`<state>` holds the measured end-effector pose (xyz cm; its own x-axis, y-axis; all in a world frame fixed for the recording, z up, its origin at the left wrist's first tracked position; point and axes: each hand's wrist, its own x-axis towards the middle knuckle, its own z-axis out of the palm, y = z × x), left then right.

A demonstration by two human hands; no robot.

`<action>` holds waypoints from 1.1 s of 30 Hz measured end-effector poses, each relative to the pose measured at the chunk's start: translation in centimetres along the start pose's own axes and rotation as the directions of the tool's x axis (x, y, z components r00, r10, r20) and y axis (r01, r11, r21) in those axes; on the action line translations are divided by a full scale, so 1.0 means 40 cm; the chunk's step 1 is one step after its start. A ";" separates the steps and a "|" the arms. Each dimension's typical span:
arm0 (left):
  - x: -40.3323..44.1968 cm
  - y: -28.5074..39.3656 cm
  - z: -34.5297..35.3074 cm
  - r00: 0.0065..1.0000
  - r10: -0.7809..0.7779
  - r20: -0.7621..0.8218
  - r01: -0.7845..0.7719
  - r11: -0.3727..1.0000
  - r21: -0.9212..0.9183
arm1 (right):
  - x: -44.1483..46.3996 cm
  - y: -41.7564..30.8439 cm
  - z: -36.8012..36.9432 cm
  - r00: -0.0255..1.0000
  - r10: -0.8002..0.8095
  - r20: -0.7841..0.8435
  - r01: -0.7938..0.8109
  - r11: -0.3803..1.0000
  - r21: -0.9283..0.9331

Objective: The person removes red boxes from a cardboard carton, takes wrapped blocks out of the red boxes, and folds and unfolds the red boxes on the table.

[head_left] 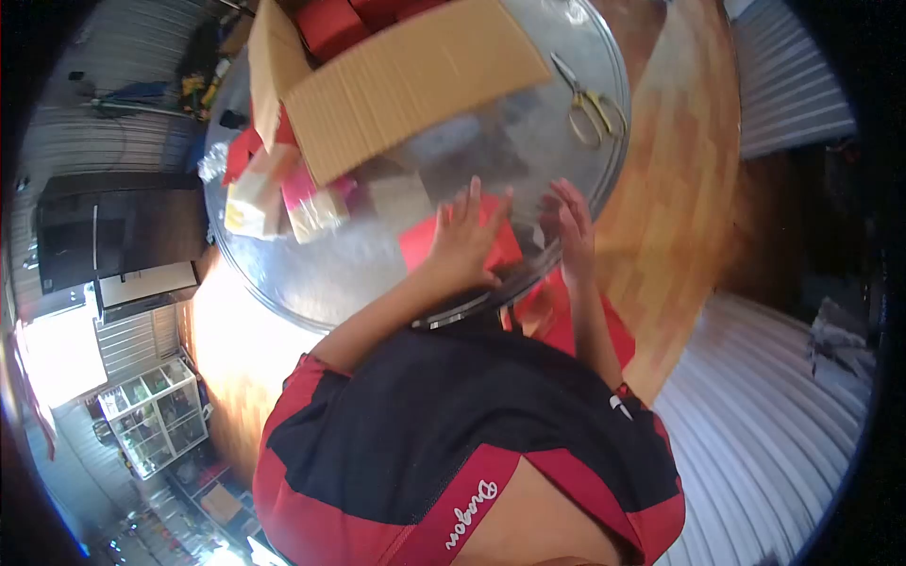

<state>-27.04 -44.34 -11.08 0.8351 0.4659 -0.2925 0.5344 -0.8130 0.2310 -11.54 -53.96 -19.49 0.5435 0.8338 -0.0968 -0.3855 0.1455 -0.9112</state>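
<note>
My left hand [461, 241] lies with fingers spread over a red flat piece [415, 247] near the front edge of the round metal table [368, 269]. Whether that piece is a folded card or a small box, I cannot tell. At the table's right front edge, my right hand [574, 226] is raised with its fingers stretched out, apart from the left hand and holding nothing visible. Below it, beyond the table edge, more red material [604, 330] shows, partly covered by my right forearm.
An open cardboard box [415, 90] with red boxes [330, 28] inside fills the table's far side. Scissors [590, 108] lie at the far right. Plastic-wrapped packs [316, 212] and a white-and-yellow pack [253, 206] sit at the left. A glass-fronted cabinet [156, 415] stands farther left.
</note>
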 end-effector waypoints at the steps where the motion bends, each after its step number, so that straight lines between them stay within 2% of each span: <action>1: -0.019 -0.005 0.025 1.000 0.008 0.028 -0.008 1.000 -0.023 | -0.027 0.011 -0.005 0.999 0.028 -0.022 -0.028 1.000 -0.010; 3: -0.056 -0.041 0.049 0.998 -0.005 -0.066 0.002 0.999 -0.039 | -0.061 0.026 -0.006 0.992 -0.079 0.100 0.109 0.935 -0.338; 4: -0.079 -0.061 0.055 0.998 -0.007 -0.057 0.004 0.998 -0.058 | -0.078 0.009 0.012 0.992 -0.059 0.116 0.102 0.905 -0.413; 5: -0.113 -0.082 0.060 0.992 -0.102 -0.073 0.097 0.993 -0.071 | -0.096 -0.003 0.031 0.993 -0.036 0.115 0.082 0.903 -0.422; 6: -0.147 -0.106 0.062 0.976 -0.200 -0.090 0.193 0.978 -0.081 | -0.108 -0.014 0.053 0.972 -0.089 0.216 0.201 0.792 -0.576; 7: -0.177 -0.135 0.071 0.974 -0.210 -0.087 0.202 0.975 -0.092 | -0.112 -0.023 0.078 0.935 -0.128 0.330 0.332 0.644 -0.690; 9: -0.226 -0.194 0.105 0.907 -0.409 -0.098 0.388 0.904 -0.180 | -0.104 -0.042 0.129 0.913 -0.143 0.381 0.382 0.626 -0.680; 11: -0.248 -0.224 0.145 0.880 -0.465 -0.095 0.437 0.872 -0.220 | -0.076 -0.058 0.172 0.802 -0.242 0.546 0.597 0.311 -0.739; 12: -0.245 -0.231 0.168 0.888 -0.448 -0.106 0.399 0.864 -0.306 | -0.061 -0.055 0.189 0.798 -0.237 0.554 0.602 0.301 -0.740; 14: -0.241 -0.232 0.204 0.917 -0.385 -0.106 0.304 0.846 -0.439 | -0.034 -0.053 0.220 0.770 -0.132 0.624 0.638 0.162 -0.753; 15: -0.232 -0.230 0.217 0.917 -0.382 -0.116 0.294 0.844 -0.449 | -0.031 -0.047 0.229 0.766 -0.131 0.629 0.642 0.146 -0.752; 17: -0.212 -0.225 0.242 0.922 -0.284 -0.263 0.108 0.842 -0.529 | -0.032 -0.029 0.239 0.732 0.156 0.663 0.668 0.024 -0.744; 18: -0.203 -0.229 0.253 0.907 -0.308 -0.286 0.102 0.821 -0.562 | -0.038 -0.030 0.253 0.729 0.161 0.665 0.673 0.008 -0.740; 19: -0.195 -0.238 0.260 0.903 -0.309 -0.298 0.091 0.817 -0.570 | -0.049 -0.032 0.271 0.738 0.234 0.633 0.666 -0.099 -0.739; 20: -0.189 -0.251 0.267 0.891 -0.278 -0.358 0.008 0.800 -0.600 | -0.061 -0.031 0.291 0.749 0.301 0.591 0.656 -0.204 -0.727; 21: -0.190 -0.266 0.269 0.874 -0.248 -0.418 -0.076 0.779 -0.622 | -0.074 -0.020 0.303 0.749 0.299 0.591 0.657 -0.218 -0.722; 23: -0.209 -0.305 0.260 0.883 -0.192 -0.429 -0.132 0.775 -0.618 | -0.103 0.009 0.325 0.698 0.349 0.625 0.715 -0.302 -0.630; 24: -0.220 -0.334 0.251 0.893 -0.135 -0.428 -0.177 0.772 -0.611 | -0.115 0.006 0.348 0.702 0.346 0.622 0.712 -0.314 -0.628; 26: -0.251 -0.402 0.237 0.891 -0.094 -0.444 -0.233 0.744 -0.626 | -0.142 -0.005 0.404 0.624 0.337 0.705 0.781 -0.301 -0.548; 28: -0.309 -0.474 0.219 0.891 -0.063 -0.449 -0.280 0.702 -0.655 | -0.164 -0.006 0.484 0.629 0.378 0.679 0.776 -0.266 -0.571; 30: -0.370 -0.531 0.198 0.933 0.032 -0.358 -0.278 0.695 -0.664 | -0.176 0.005 0.541 0.614 0.439 0.656 0.783 -0.234 -0.576; 32: -0.417 -0.579 0.197 0.930 0.029 -0.367 -0.298 0.646 -0.703 | -0.171 0.025 0.584 0.550 0.437 0.712 0.802 -0.039 -0.596; 33: -0.435 -0.593 0.199 0.931 0.050 -0.361 -0.313 0.618 -0.721 | -0.173 0.032 0.595 0.542 0.446 0.712 0.807 -0.038 -0.590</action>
<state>-55.28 -35.95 -18.86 0.8516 0.5189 0.0744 0.1629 -0.3969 0.9033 -33.52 -46.87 -10.47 -0.4087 0.8960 -0.1734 0.8928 0.3531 -0.2798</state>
